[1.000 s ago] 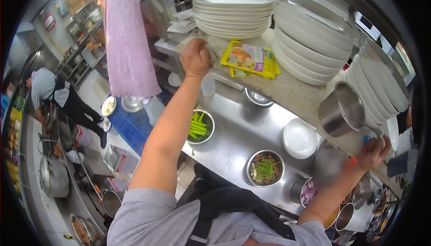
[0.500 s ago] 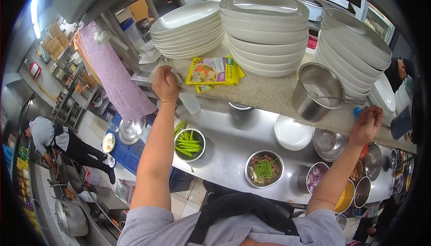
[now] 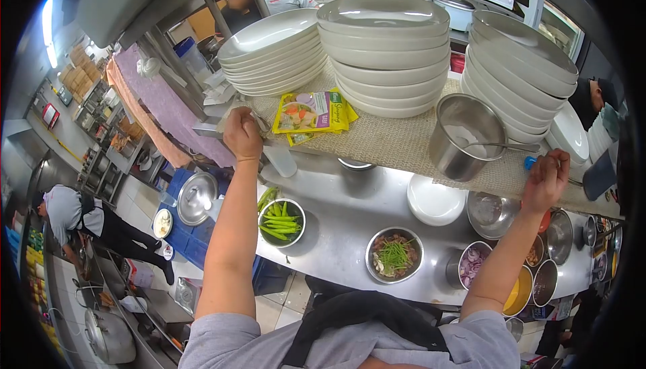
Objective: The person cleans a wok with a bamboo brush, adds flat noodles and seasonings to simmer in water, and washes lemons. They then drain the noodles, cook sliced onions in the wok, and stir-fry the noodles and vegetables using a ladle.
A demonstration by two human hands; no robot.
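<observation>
My left hand is closed at the left end of the shelf's front edge, beside yellow seasoning packets. Something pale shows around its fingers; what they grip is hidden. At the right end of that edge, my right hand has its fingers curled together, near a small blue object. Whether anything is in them I cannot make out. Between the hands, a woven beige mat covers the shelf. On it stands a steel pot of white powder with a spoon.
Stacked white bowls and oval plates load the shelf. Below, the steel counter carries green peppers, a bowl of meat with chopped greens, sliced onions and white plates. A person stands at far left.
The view has shifted slightly, so the shelf and stacks sit a little further left. Both hands stay at the shelf edge in nearly the same pose.
</observation>
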